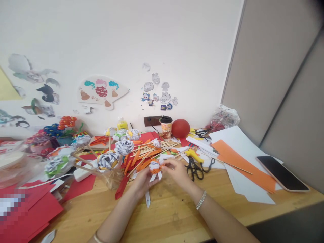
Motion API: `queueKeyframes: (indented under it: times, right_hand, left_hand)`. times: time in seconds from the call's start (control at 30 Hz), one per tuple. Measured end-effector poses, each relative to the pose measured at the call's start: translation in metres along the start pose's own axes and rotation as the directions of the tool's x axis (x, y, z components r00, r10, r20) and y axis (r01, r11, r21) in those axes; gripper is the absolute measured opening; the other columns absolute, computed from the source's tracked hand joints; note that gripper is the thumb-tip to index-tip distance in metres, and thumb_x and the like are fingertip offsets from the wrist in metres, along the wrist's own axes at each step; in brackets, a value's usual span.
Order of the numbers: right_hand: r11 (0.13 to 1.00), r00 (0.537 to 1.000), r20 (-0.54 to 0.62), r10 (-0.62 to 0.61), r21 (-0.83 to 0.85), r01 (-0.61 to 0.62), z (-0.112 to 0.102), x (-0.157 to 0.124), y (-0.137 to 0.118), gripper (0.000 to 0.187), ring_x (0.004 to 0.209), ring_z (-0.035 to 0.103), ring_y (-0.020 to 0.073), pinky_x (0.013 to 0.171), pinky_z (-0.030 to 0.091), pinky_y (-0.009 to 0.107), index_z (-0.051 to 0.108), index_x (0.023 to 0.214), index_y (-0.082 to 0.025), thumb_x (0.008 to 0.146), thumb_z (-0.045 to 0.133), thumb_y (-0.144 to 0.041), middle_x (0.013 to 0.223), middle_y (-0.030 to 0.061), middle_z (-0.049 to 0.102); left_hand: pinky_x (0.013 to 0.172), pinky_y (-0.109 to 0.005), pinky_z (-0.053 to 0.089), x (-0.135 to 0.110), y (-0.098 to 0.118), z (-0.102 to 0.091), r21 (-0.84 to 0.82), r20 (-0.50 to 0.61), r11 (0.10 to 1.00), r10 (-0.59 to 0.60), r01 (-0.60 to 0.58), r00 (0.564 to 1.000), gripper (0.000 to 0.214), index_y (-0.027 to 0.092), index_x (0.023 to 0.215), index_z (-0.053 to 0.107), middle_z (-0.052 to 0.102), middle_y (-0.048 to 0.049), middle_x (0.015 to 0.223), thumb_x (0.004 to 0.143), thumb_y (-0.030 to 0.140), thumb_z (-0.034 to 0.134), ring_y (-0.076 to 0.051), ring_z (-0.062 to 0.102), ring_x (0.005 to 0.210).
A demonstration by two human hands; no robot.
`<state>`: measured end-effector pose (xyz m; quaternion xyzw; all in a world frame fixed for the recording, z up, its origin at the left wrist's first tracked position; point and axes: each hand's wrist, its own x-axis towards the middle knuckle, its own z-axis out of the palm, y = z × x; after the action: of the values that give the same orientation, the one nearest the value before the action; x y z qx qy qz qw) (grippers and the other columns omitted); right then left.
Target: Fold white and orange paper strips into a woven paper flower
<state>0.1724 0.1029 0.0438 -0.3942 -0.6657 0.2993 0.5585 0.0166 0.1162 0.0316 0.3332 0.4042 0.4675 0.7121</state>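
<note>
Between my two hands, above the wooden table, is a small paper flower (155, 167) with a white centre and orange outer petals. My left hand (143, 184) is closed round its lower left side, with white paper strips hanging below the bloom. From the right, my right hand (176, 172) pinches the flower's edge with thumb and finger. A loose white paper strip (147, 199) lies below my left hand. Just right of my right hand sit black-handled scissors (194, 170) and a yellow-handled tool (194, 156), perhaps a glue gun.
Finished paper flowers (108, 160) stand in a container (112, 179) at left. Wooden sticks (141, 152) and orange strips lie behind my hands, near a paper cup (166, 130) and red balloon (180, 128). At right are orange paper (243, 168) and a phone (282, 172); red paper (43, 212) lies front left.
</note>
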Motion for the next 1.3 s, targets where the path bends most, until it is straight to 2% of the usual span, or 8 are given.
queueKeyframes:
  times: [0.2, 0.33, 0.47, 0.83, 1.0, 1.1, 1.17, 1.3]
  right_hand:
    - [1.0, 0.998, -0.057, 0.017, 0.024, -0.015, 0.001, 0.0, 0.007, 0.02, 0.077, 0.059, 0.0169, 0.071, 0.047, 0.03, 0.064, 0.088, -0.019, 0.069, 0.062, -0.025, 0.085, 0.0041, 0.065]
    - [0.994, 1.0, 0.014, 0.001, 0.108, -0.003, -0.001, 0.0, 0.008, 0.022, 0.085, 0.059, 0.0191, 0.077, 0.046, 0.032, 0.065, 0.089, -0.02, 0.071, 0.061, -0.03, 0.091, 0.0056, 0.065]
    - [0.985, 0.997, 0.078, 0.014, 0.168, -0.027, -0.003, 0.0, 0.006, 0.022, 0.09, 0.058, 0.0199, 0.082, 0.044, 0.034, 0.065, 0.09, -0.019, 0.072, 0.06, -0.03, 0.095, 0.0063, 0.065]
    - [0.991, 0.996, -0.008, 0.091, 0.103, -0.089, -0.004, 0.002, 0.002, 0.019, 0.089, 0.057, 0.0186, 0.079, 0.045, 0.032, 0.063, 0.089, -0.017, 0.075, 0.053, -0.026, 0.094, 0.0064, 0.064]
    - [0.98, 0.995, 0.034, 0.096, 0.173, -0.1, -0.008, 0.002, 0.0, 0.019, 0.089, 0.057, 0.0176, 0.079, 0.044, 0.031, 0.063, 0.09, -0.019, 0.076, 0.052, -0.027, 0.095, 0.0052, 0.063]
    - [0.951, 0.983, 0.125, 0.134, 0.263, -0.163, -0.009, 0.002, 0.0, 0.019, 0.088, 0.057, 0.0173, 0.08, 0.044, 0.031, 0.063, 0.09, -0.019, 0.075, 0.054, -0.028, 0.094, 0.0048, 0.063]
    - [0.919, 0.965, 0.213, 0.155, 0.328, -0.22, -0.008, 0.002, 0.001, 0.019, 0.087, 0.057, 0.0169, 0.08, 0.043, 0.031, 0.064, 0.089, -0.019, 0.074, 0.056, -0.028, 0.093, 0.0042, 0.063]
    - [0.871, 0.935, 0.312, 0.167, 0.397, -0.288, -0.006, 0.002, 0.005, 0.018, 0.083, 0.058, 0.0161, 0.078, 0.043, 0.03, 0.065, 0.084, -0.019, 0.069, 0.062, -0.029, 0.086, 0.0027, 0.064]
  left_hand:
    - [0.034, -0.017, 0.035, -0.006, 0.0, 0.004, 0.172, 0.104, 0.981, -0.103, 0.085, 0.989, 0.018, 0.017, 0.072, 0.05, 0.052, 0.0025, 0.047, 0.075, 0.034, 0.047, -0.007, 0.044, 0.034]
    - [0.03, -0.013, 0.015, -0.007, 0.0, 0.006, 0.141, 0.214, 0.984, -0.14, 0.112, 0.967, 0.018, 0.017, 0.061, 0.041, 0.033, 0.0088, 0.035, 0.072, 0.029, 0.05, -0.002, 0.024, 0.026]
    - [0.031, -0.013, 0.011, -0.008, 0.001, 0.003, 0.13, 0.284, 0.977, -0.201, 0.17, 0.938, 0.017, 0.017, 0.059, 0.039, 0.029, 0.0095, 0.035, 0.072, 0.022, 0.048, -0.001, 0.019, 0.026]
    - [0.032, -0.014, 0.021, -0.005, -0.005, 0.002, 0.316, 0.228, 0.945, -0.155, 0.077, 0.961, 0.014, 0.019, 0.072, 0.045, 0.044, 0.0074, 0.043, 0.068, 0.03, 0.053, -0.005, 0.035, 0.031]
    - [0.036, -0.017, 0.03, 0.0, 0.006, -0.003, 0.438, 0.048, 0.887, 0.141, -0.148, 0.989, 0.022, 0.018, 0.086, 0.055, 0.053, 0.005, 0.048, 0.068, 0.031, 0.054, -0.008, 0.043, 0.034]
    - [0.059, -0.02, 0.042, -0.005, 0.016, -0.001, 0.438, 0.082, 0.857, 0.264, -0.273, 0.961, 0.027, 0.016, 0.086, 0.061, 0.065, -0.0045, 0.086, 0.067, 0.035, 0.059, -0.016, 0.059, 0.075]
    - [0.067, -0.022, 0.042, -0.01, 0.019, 0.003, 0.417, 0.135, 0.87, 0.228, -0.264, 0.964, 0.029, 0.015, 0.084, 0.063, 0.064, -0.0066, 0.092, 0.07, 0.039, 0.057, -0.018, 0.057, 0.085]
    - [0.061, -0.022, 0.042, -0.019, 0.015, 0.009, 0.283, 0.278, 0.949, 0.058, -0.14, 0.959, 0.03, 0.015, 0.093, 0.06, 0.063, -0.0051, 0.079, 0.071, 0.036, 0.059, -0.013, 0.057, 0.066]
